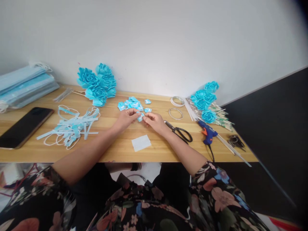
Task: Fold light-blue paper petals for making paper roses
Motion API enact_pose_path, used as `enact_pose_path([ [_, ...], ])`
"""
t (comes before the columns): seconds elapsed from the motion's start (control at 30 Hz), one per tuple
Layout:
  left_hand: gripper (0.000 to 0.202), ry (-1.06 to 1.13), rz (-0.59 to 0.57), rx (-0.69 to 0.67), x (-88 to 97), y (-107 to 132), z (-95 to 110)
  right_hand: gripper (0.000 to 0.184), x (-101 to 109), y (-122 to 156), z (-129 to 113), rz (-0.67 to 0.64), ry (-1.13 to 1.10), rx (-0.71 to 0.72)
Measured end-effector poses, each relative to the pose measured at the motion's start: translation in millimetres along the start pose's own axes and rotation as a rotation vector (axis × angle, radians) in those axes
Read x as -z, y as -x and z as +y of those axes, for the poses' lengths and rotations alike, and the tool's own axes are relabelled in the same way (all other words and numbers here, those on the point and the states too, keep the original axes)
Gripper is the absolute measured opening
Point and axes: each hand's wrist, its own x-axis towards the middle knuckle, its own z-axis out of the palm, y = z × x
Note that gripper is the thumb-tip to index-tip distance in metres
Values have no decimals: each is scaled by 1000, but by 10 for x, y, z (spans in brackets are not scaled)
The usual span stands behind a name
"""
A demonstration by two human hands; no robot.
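Between my fingertips I see a small folded blue petal (140,117), pinched from both sides. My left hand (127,117) grips its left edge, thumb and fingers pressed together. On the other side my right hand (154,122) holds the petal's right edge. Just beyond the hands lies a loose pile of similar blue petals (132,103), with a couple set apart to its right. Nearer to me, flat on the wooden table (115,150), is a white rectangular piece of sheet (141,143). Black-handled scissors (179,131) lie partly under my right forearm.
Blue flowers (97,84) stand back left; more flowers (204,98) lie right. A blue glue gun (209,133), tape rolls (177,101) and sticks (231,146) are right. Left are cut straps (72,125), a phone (25,127) and stacked face masks (26,85). A wall closes the back.
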Motion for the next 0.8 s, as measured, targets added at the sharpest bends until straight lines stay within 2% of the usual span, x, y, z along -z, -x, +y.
enact_pose_path([
  [0.13, 35, 21, 1, 1, -2, 10, 2, 24, 8, -5, 37, 31, 29, 13],
  [0.37, 35, 13, 42, -22, 34, -23, -28, 24, 35, -4, 87, -11, 48, -10],
  [0.5, 31, -81, 171, -151, 63, -3, 35, 25, 46, -65, 108, 130, -90, -92],
  [0.6, 33, -268, 222, -314, 67, 100, 193, 48, 73, -105, 97, 238, -178, -174],
  [0.63, 34, -328, 202, -367, 57, 164, 282, 56, 89, -108, 87, 259, -179, -175],
  [0.7, 34, -422, 91, -441, 8, 347, 516, 65, 130, -101, 62, 305, -161, -131],
  [0.73, 33, -461, -22, -455, -32, 469, 653, 67, 152, -93, 50, 329, -152, -98],
  [0.8, 27, -552, -364, -495, -140, 762, 922, 68, 195, -75, 31, 385, -137, -44],
])
